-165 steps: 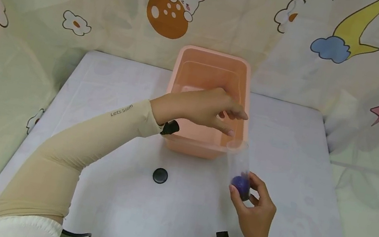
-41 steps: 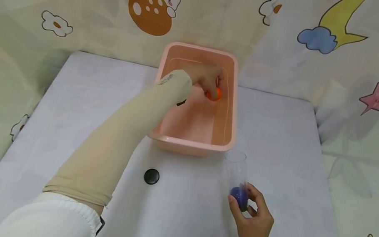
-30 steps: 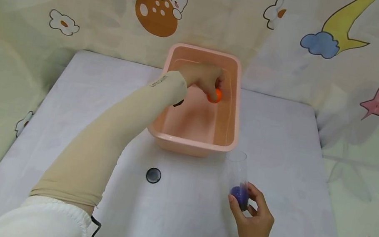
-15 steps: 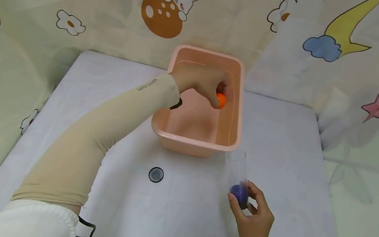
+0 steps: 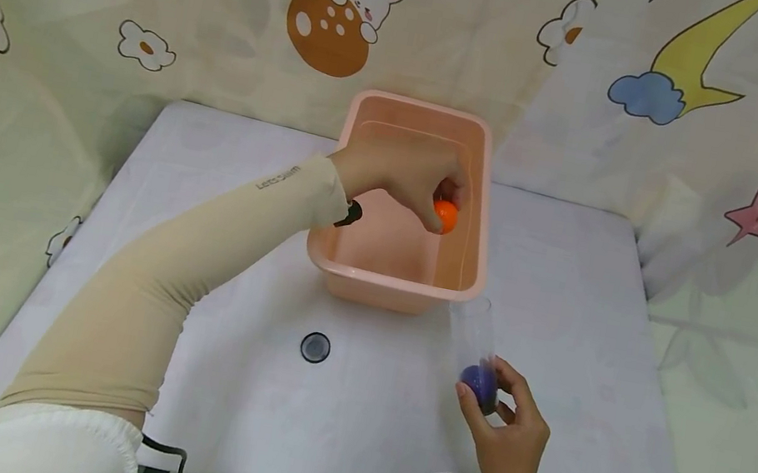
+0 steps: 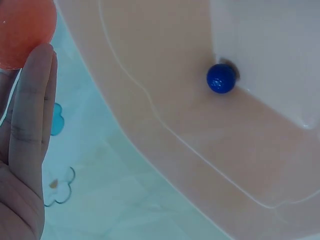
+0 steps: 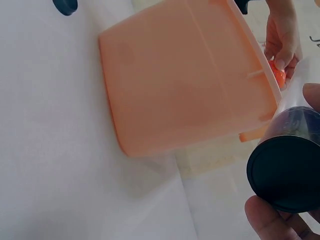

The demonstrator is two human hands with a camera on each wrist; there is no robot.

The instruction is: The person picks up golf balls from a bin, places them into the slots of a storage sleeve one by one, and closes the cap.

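Pinching an orange ball [image 5: 445, 216] betw. thumb and fingertips, the left hand [image 5: 400, 177] hangs over the pink tub [image 5: 343, 268], w/ the ball clear of the floor, level w/ the right wall; the right hand [image 5: 507, 437] wraps the lower end of a clear tube [image 5: 476, 334], tilted w/ its open mouth toward the tub's near right corner, prob. to take a ball from above; a purple ball [image 5: 479, 381] sits low inside it; a black cap [image 5: 315, 347] lies apart on the white table [image 5: 241, 415]. Left wrist view: orange ball [image 6: 22, 30] against a fingertip [image 6: 37, 95]; a blue ball [image 6: 221, 78] rests in a tub corner, untouched. Right wrist view: thumb and fingers clasp the tube by its black base [image 7: 285, 175], so the closed end keeps the contents in; the tub's outer wall [image 7: 185, 85] fills the frame; the other hand [image 7: 282, 32] shows beyond the rim w/ the orange ball [image 7: 278, 76].
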